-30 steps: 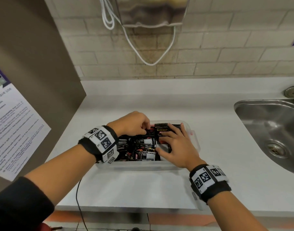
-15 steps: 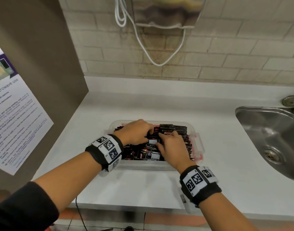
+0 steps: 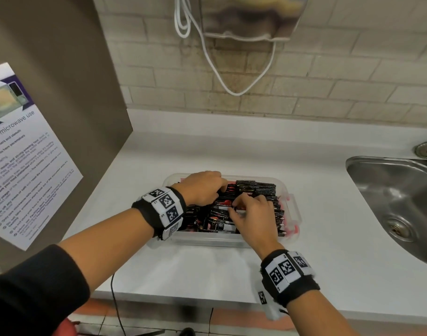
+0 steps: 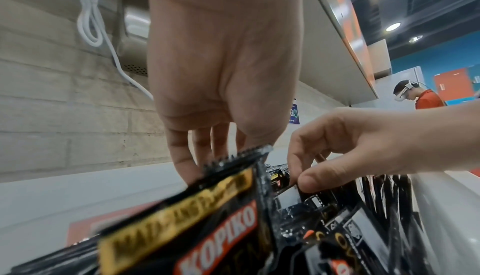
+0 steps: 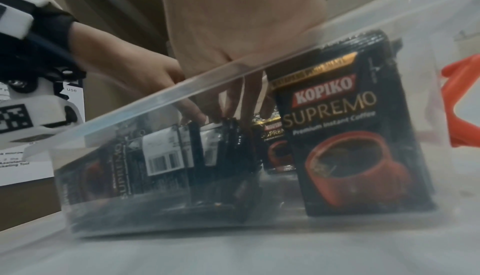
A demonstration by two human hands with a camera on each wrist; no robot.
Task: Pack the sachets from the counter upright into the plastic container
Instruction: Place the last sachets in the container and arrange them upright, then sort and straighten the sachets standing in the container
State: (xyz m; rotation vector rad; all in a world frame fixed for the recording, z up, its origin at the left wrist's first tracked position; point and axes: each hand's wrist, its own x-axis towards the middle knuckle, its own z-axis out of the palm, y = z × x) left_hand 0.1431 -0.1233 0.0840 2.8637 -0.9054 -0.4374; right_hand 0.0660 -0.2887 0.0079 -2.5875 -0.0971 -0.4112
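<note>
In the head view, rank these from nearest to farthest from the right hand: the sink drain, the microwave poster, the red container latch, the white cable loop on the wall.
From the right hand:
1. Red container latch, just to its right on the container's end.
2. Sink drain, farther right in the basin.
3. White cable loop, up on the brick wall behind.
4. Microwave poster, far left on the brown panel.

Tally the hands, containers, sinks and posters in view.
Hands: 2, left hand and right hand, both gripping sachets
Plastic container: 1
Sink: 1
Poster: 1
Total: 5
</note>
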